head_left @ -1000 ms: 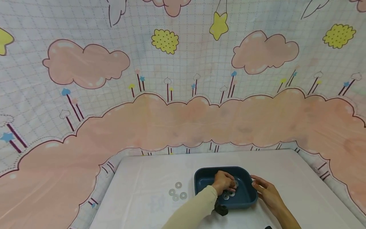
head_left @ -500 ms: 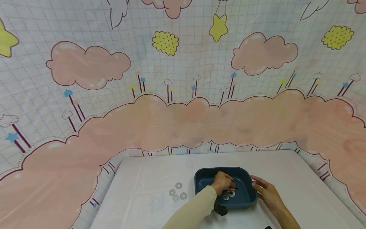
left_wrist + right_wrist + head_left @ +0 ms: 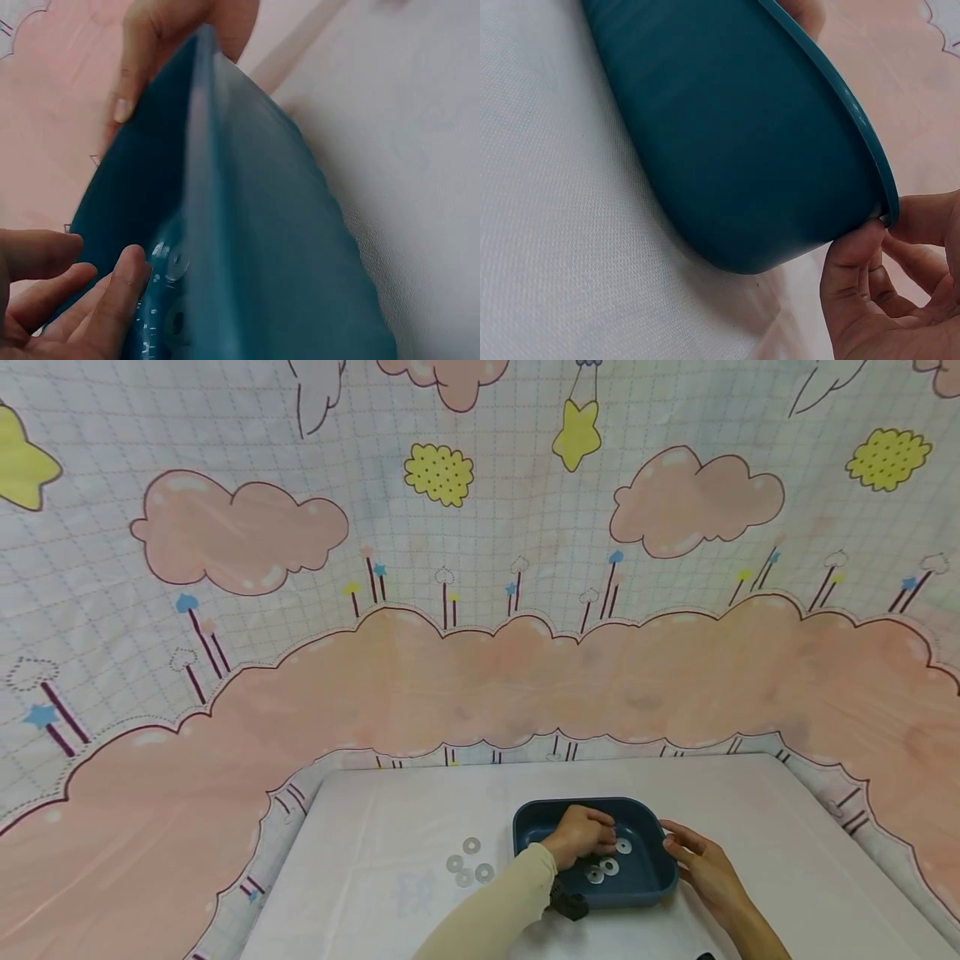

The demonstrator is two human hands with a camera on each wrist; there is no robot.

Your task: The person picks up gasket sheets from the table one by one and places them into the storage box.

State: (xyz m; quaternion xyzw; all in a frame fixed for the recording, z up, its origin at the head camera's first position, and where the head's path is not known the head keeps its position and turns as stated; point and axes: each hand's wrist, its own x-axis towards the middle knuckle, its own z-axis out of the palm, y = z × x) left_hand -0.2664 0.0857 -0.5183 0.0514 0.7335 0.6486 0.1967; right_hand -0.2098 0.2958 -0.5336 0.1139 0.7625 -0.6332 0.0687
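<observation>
The tray [image 3: 633, 897] is dark blue from the head cam, tealer from the wrists, rounded corners, thin lip, sitting on the white table [image 3: 390, 827]. Right hand [image 3: 701, 864] pinches its right rim. Left hand [image 3: 581, 837] is down inside, fingers loosely bent, thumb apart. At least three shiny washers [image 3: 609, 866] lie in there; four duller grey washers [image 3: 484, 872] sit left of it.

Whether this is a home or a studio cannot be told, but it is a small nook dressed in nursery print. Beyond the left hand [image 3: 581, 837] rises a cloth backdrop [image 3: 480, 685] with pink clouds [image 3: 697, 502] and a yellow star [image 3: 577, 435] (child's-room stuff, by the look of it), wrapping round past the right hand [image 3: 707, 870]; beneath both lies a white tabletop [image 3: 375, 852].
</observation>
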